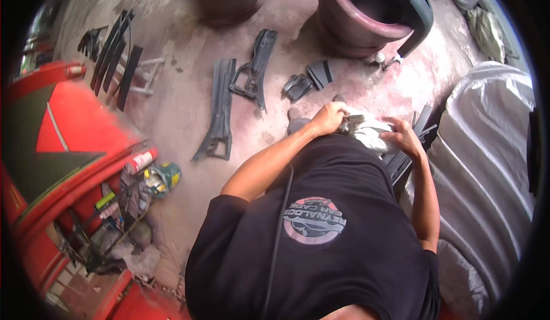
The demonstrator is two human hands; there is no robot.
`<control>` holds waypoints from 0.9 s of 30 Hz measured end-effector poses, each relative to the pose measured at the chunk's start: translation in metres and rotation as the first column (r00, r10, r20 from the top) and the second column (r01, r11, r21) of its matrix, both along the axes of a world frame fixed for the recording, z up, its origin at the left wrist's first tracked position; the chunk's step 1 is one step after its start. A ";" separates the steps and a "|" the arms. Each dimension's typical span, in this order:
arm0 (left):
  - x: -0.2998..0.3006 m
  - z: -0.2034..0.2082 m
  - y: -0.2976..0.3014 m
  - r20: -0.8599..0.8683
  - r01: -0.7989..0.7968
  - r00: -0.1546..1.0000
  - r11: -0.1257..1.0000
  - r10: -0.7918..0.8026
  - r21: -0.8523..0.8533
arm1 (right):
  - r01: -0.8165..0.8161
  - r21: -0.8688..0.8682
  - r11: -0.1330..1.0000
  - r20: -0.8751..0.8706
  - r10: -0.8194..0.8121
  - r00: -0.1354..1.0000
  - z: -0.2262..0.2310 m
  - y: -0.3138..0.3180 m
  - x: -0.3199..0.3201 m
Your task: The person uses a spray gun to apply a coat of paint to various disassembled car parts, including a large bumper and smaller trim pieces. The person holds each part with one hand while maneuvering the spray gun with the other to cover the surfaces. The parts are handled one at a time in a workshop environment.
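Grey-white rag (366,130): bunched at waist, left hand (329,118) clenched on one end, right hand (404,136) gripping the other, apparently pulled taut; dark trim panels (220,111) on floor beyond rag.

A stained concrete floor (183,108) lay scattered with dark plastic trim pieces (220,111). A red cart (69,142) stood at left; a grey cover (487,148) draped something at right.

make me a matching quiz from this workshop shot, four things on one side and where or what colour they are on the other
Things:
1. grey cloth
2. long dark trim panel
3. spray can
4. covered vehicle

Places or colours:
A. lying flat on the concrete floor
B. on the red cart's shelf, lower left
C. held between both hands
D. under a grey sheet, on the right

Pairs: 1-C, 2-A, 3-B, 4-D
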State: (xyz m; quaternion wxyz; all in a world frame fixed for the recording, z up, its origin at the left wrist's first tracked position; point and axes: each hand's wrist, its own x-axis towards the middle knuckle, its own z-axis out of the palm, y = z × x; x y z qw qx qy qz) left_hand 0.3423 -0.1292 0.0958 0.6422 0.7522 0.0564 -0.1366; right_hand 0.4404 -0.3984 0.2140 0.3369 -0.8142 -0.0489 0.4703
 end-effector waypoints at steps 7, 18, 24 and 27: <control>-0.018 -0.065 0.078 -0.454 -0.418 0.822 0.905 0.342 -0.075 | 0.476 0.408 0.779 0.217 -0.589 0.779 0.011 -0.082 0.109; -0.220 -0.214 0.108 -0.807 -0.689 0.292 0.698 0.513 0.194 | -0.454 0.841 -0.295 0.523 0.662 0.537 0.268 0.088 0.066; -0.220 -0.224 0.059 -0.578 -0.376 0.675 0.888 0.459 0.266 | -0.178 0.953 -0.247 0.284 0.509 0.813 0.229 0.101 0.071; -0.155 -0.184 0.076 -0.556 -0.408 0.687 0.881 0.468 0.238 | 0.085 0.928 0.363 -0.197 0.283 0.939 0.201 0.098 0.076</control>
